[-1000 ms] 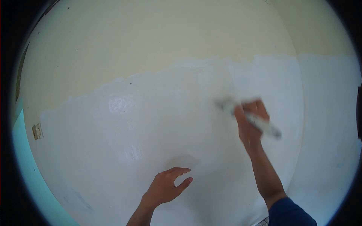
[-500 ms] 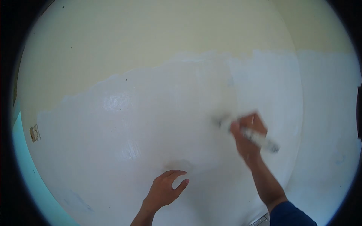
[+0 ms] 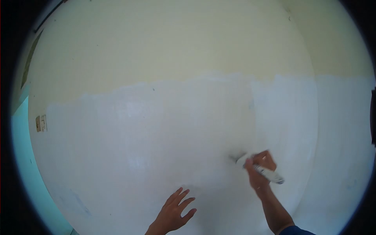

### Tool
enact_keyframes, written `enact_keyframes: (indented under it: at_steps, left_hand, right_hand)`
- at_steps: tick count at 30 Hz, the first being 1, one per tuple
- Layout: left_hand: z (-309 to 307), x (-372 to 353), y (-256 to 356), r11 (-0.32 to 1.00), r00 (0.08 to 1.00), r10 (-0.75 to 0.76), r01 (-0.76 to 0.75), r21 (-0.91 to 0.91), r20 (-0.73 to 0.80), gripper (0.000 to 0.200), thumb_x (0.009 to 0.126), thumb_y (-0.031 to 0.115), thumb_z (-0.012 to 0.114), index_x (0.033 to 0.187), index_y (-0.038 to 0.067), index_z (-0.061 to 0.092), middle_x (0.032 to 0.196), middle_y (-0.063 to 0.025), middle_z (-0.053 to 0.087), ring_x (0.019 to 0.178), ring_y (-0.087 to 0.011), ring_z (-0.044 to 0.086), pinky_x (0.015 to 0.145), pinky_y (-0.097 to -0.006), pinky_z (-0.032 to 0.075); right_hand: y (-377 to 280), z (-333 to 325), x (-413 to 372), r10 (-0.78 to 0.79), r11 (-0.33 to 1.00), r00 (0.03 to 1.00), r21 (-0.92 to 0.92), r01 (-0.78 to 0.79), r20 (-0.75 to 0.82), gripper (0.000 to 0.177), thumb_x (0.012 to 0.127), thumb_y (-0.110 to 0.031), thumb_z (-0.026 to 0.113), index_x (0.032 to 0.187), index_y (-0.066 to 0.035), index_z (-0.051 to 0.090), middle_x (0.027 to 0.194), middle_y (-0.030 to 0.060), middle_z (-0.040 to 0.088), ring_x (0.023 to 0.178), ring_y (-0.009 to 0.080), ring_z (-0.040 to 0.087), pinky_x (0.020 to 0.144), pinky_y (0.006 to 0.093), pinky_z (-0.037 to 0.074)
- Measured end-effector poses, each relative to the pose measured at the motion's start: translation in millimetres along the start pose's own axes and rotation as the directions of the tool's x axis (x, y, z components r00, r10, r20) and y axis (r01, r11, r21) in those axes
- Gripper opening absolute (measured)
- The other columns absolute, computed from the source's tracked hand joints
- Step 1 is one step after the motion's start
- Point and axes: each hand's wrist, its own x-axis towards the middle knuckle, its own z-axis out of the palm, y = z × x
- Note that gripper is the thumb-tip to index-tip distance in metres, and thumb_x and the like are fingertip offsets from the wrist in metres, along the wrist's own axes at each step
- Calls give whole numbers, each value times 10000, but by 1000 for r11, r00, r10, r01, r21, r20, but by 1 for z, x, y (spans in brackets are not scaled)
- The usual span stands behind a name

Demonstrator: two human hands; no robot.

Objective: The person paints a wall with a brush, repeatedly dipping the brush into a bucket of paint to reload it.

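My right hand (image 3: 261, 168) is closed round the handle of a paint-spattered brush (image 3: 270, 174), whose head points up and left at the wall. Whitish paint covers the lower wall (image 3: 176, 137), below an uneven edge with the yellowish upper wall (image 3: 176, 39). At the bottom centre, my left hand (image 3: 172, 213) holds nothing; its fingers are spread in front of the painted wall. Whether its fingertips touch the wall I cannot tell.
A switch plate (image 3: 41, 123) is fixed on the wall at the left. Beyond it runs a light turquoise strip (image 3: 29, 156). A wall corner (image 3: 318, 117) stands at the right, with the same two colours on the adjoining wall.
The view has tilted up, showing more of the upper wall. My right hand and the brush appear lower in the picture. The fingers of my left hand are spread wider.
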Motion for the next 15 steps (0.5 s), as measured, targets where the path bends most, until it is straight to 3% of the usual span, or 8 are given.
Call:
enact_keyframes:
  at_steps: [1, 3, 5, 7, 8, 11, 13, 15]
  left_hand:
    - [-5, 5, 3, 1000, 999, 1, -1, -10, -37, 350, 874, 297, 696, 1165, 110, 648, 1382, -124, 507, 1356, -332, 401, 1064, -462, 403]
    - [-12, 20, 12, 999, 995, 17, -20, -30, -97, 346, 873, 298, 696, 1162, 113, 649, 1375, -117, 514, 1353, -327, 407, 1056, -460, 413]
    - [-11, 35, 13, 998, 988, 62, -64, -7, -142, 341, 867, 288, 702, 1157, 115, 650, 1367, -109, 522, 1345, -325, 417, 1049, -456, 420]
    - [-8, 41, 16, 997, 984, 81, -82, -1, -157, 335, 861, 276, 709, 1150, 116, 653, 1356, -104, 532, 1335, -322, 430, 1044, -451, 426]
    - [-8, 44, 19, 996, 984, 83, -84, -1, -160, 331, 857, 269, 712, 1145, 117, 655, 1348, -103, 538, 1329, -319, 438, 1042, -449, 427]
    - [-8, 36, 18, 997, 984, 75, -76, -1, -159, 316, 847, 254, 721, 1125, 116, 663, 1316, -94, 564, 1302, -306, 468, 1032, -441, 434]
    - [-7, 29, 14, 998, 986, 60, -61, 3, -154, 301, 844, 247, 723, 1109, 115, 668, 1283, -84, 586, 1281, -296, 488, 1021, -435, 441]
    - [-9, 21, 6, 999, 993, 38, -35, 28, -111, 283, 846, 243, 721, 1093, 115, 672, 1241, -73, 612, 1261, -286, 506, 1007, -428, 449]
  right_hand:
    - [-8, 0, 29, -82, 997, 992, -9, 81, -95, 118, 779, -34, 693, 674, -8, 645, 748, 78, 535, 665, 149, 525, 556, 281, 417]
    - [-34, 11, 93, -92, 971, 962, 191, 144, -256, 93, 775, -22, 691, 694, -5, 651, 741, 79, 548, 652, 144, 511, 550, 288, 404]
    - [-30, 31, 144, -208, 959, 915, 110, 260, -347, 101, 776, -30, 698, 700, 9, 645, 746, 78, 554, 646, 149, 514, 551, 293, 405]
    - [-9, 58, 167, -251, 945, 915, 125, 302, -315, 104, 780, -58, 711, 711, -3, 656, 756, 88, 549, 662, 181, 530, 572, 310, 421]
    - [9, 66, 153, -229, 962, 949, 102, 255, -215, 117, 784, -78, 723, 710, -21, 652, 745, 96, 529, 668, 205, 531, 579, 322, 423]
    - [17, 51, 60, -191, 979, 982, -72, 190, -4, 184, 780, -133, 751, 675, -49, 625, 717, 113, 508, 651, 234, 535, 575, 337, 425]
    - [9, 21, -1, 36, 995, 972, -96, -14, 234, 191, 770, -131, 750, 665, -49, 614, 724, 113, 514, 636, 241, 545, 581, 340, 442]
    - [-6, 7, 8, 91, 996, 983, -27, -88, 162, 190, 753, -109, 731, 638, -37, 598, 725, 104, 535, 647, 213, 533, 573, 344, 433]
